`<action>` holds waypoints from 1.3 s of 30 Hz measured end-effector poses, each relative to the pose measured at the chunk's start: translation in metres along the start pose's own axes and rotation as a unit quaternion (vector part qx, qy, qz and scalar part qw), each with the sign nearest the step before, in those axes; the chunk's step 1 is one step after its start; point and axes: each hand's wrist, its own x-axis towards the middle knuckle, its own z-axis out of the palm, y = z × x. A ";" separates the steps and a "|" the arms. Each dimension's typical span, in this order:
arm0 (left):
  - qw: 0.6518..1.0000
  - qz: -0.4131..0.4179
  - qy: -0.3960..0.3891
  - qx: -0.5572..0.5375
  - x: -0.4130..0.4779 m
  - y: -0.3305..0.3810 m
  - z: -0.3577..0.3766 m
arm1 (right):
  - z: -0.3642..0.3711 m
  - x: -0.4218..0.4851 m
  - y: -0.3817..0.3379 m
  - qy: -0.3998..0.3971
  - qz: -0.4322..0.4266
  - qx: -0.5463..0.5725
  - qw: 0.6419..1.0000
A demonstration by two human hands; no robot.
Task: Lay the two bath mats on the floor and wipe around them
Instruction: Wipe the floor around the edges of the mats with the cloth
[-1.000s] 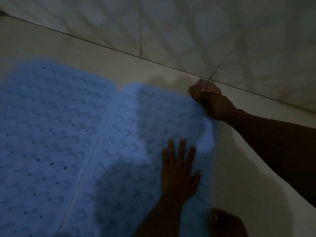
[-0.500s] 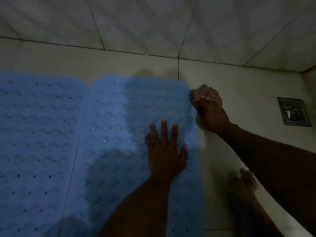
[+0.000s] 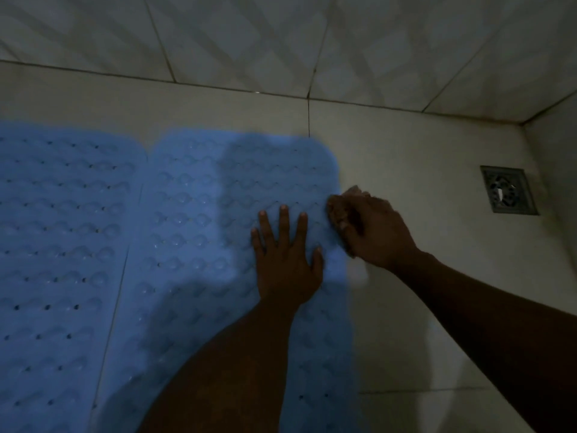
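Two blue bath mats with bumps and small holes lie flat side by side on the pale tiled floor, the left mat [image 3: 62, 245] and the right mat [image 3: 199, 232]. My left hand [image 3: 285, 260] presses flat on the right mat near its right edge, fingers spread. My right hand [image 3: 371, 229] is closed around a small pale cloth [image 3: 352, 193], held on the floor right at that mat's right edge. Most of the cloth is hidden under the hand.
A square metal floor drain [image 3: 507, 190] sits in the floor at the right, near the corner. A tiled wall [image 3: 281, 42] runs along the far side and another wall closes the right side. Bare floor tile [image 3: 421, 292] lies between mat and drain.
My right hand with the cloth has slid from the mat's far right corner toward me along its right edge. The left hand stays pressed on the mat. The view has swung right.
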 end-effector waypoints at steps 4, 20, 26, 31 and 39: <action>1.000 -0.003 0.001 0.009 -0.001 -0.001 0.001 | 0.028 -0.005 0.013 -0.017 -0.067 -0.046 0.997; 0.995 -0.012 -0.073 0.063 -0.039 -0.003 -0.009 | 0.061 -0.058 0.009 0.012 -0.021 -0.013 1.000; 0.991 -0.065 -0.075 0.088 -0.151 0.008 -0.021 | 0.065 -0.056 0.005 0.025 -0.013 -0.038 0.999; 0.987 -0.082 -0.075 0.119 -0.157 0.017 -0.020 | 0.069 -0.056 0.016 0.003 -0.031 -0.061 0.998; 0.986 -0.075 -0.073 0.132 -0.156 0.019 -0.025 | 0.070 -0.060 0.019 0.085 -0.067 -0.038 0.993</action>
